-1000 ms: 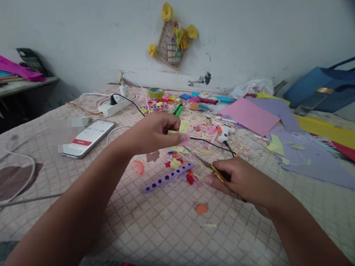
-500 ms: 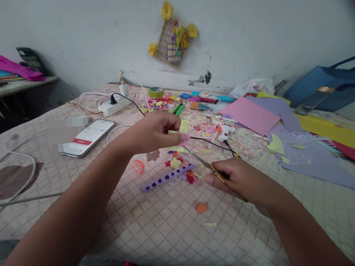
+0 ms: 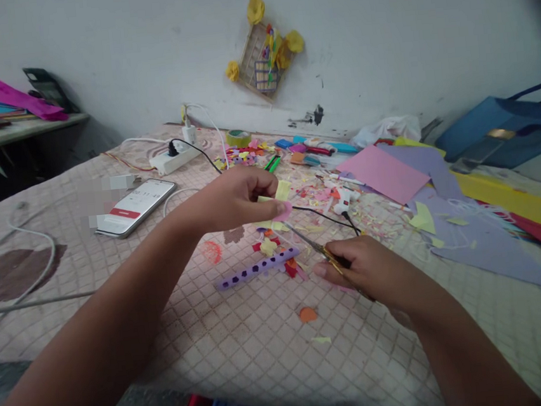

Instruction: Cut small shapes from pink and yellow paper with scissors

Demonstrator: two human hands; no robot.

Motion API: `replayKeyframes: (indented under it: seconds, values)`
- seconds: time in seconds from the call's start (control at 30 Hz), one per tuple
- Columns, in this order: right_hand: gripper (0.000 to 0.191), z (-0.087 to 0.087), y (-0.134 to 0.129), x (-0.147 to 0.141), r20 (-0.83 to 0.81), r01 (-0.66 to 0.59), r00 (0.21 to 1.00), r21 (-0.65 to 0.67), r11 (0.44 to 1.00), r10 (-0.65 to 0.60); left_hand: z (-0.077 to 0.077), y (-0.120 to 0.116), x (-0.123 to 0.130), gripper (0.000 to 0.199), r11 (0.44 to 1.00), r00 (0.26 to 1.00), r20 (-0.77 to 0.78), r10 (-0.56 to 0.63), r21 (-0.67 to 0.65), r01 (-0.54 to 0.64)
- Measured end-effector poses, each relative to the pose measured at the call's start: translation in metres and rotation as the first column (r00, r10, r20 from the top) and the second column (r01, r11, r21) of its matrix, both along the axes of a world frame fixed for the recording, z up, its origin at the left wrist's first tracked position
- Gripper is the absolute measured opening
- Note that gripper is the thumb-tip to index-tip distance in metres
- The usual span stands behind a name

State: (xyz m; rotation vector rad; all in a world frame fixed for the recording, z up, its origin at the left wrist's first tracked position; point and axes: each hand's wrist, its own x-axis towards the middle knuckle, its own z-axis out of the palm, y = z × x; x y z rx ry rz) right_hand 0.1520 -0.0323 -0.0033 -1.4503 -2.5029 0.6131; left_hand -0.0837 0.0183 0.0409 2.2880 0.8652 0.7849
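Note:
Between thumb and fingers, my left hand (image 3: pixel 241 198) pinches a small pink paper piece (image 3: pixel 284 212), with a pale yellow piece (image 3: pixel 283 190) at the same fingers. My right hand (image 3: pixel 365 264) is wrapped round gold-handled scissors (image 3: pixel 319 248), whose blades point up and left towards the pink piece. Below my left hand lies a purple strip (image 3: pixel 257 268) with dark spots. A pale yellow flower shape (image 3: pixel 268 247) and red scraps (image 3: pixel 292 267) are beside it. Nearer me is an orange paper disc (image 3: pixel 308 314).
A phone (image 3: pixel 136 207) and a white power strip (image 3: pixel 175 158) lie at the left. Purple sheets (image 3: pixel 486 252), a pink sheet (image 3: pixel 385 173) and a blue bag (image 3: pixel 502 126) are at the right. Paper scraps, a tape roll (image 3: pixel 238 137) and a glue gun (image 3: pixel 345 200) lie further back.
The pink piece in my left hand has shifted slightly right and shows a little more. My right hand still holds the scissors, in nearly the same place.

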Motion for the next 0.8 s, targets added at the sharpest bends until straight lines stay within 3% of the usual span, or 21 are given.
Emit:
replayKeyframes:
  seconds: [0.43,0.8]
  values:
    - [0.035,0.0011,0.0014,0.0022,0.052,-0.010,0.999,0.023,1.000,0.009,-0.0011,-0.0015,0.0006,0.024,0.999,0.999,0.041,-0.027,0.022,0.027]
    - [0.036,0.0018,0.0004,0.0025,0.039,-0.014,0.999,0.009,1.000,0.013,-0.0040,-0.0016,-0.0016,0.022,0.987,0.996,0.074,-0.043,-0.151,0.054]
